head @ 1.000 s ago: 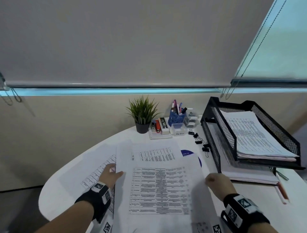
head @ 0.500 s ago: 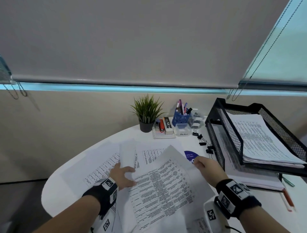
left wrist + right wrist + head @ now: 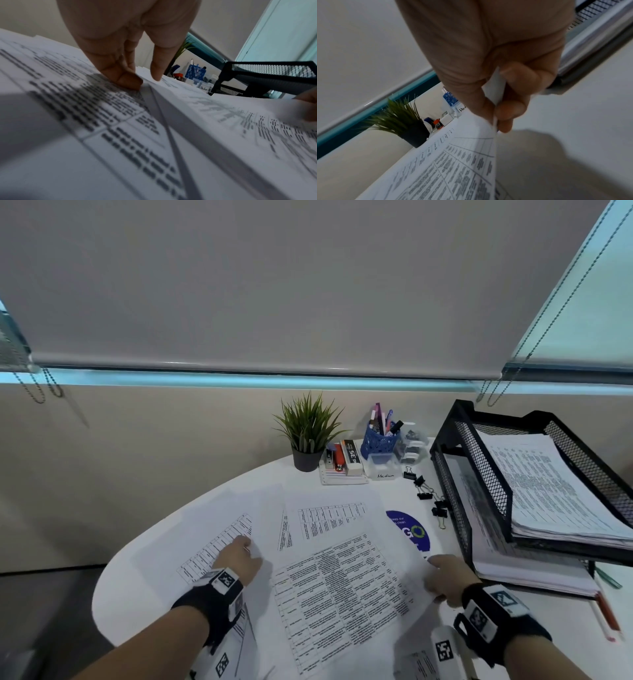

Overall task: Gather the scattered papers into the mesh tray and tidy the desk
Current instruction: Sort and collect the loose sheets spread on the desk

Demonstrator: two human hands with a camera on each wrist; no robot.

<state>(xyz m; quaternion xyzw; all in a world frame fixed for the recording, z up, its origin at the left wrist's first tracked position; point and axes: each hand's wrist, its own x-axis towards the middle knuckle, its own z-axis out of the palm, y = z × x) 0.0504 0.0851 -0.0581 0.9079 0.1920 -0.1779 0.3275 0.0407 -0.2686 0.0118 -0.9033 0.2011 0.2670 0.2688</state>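
Since half a second ago, right hand (image 3: 445, 580) has swung its pinched printed sheet (image 3: 342, 587) back flat; left hand (image 3: 239, 556), fingers curled, presses scattered papers (image 3: 219, 542) at 9 o'clock on the tabletop (image 3: 137, 587). Mesh tray (image 3: 479, 491) stands at 2 o'clock.

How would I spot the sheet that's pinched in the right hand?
Start at the black mesh tray; the right hand is beside its base. The sheet it pinches lies over the other papers, askew, covered with a dense table.
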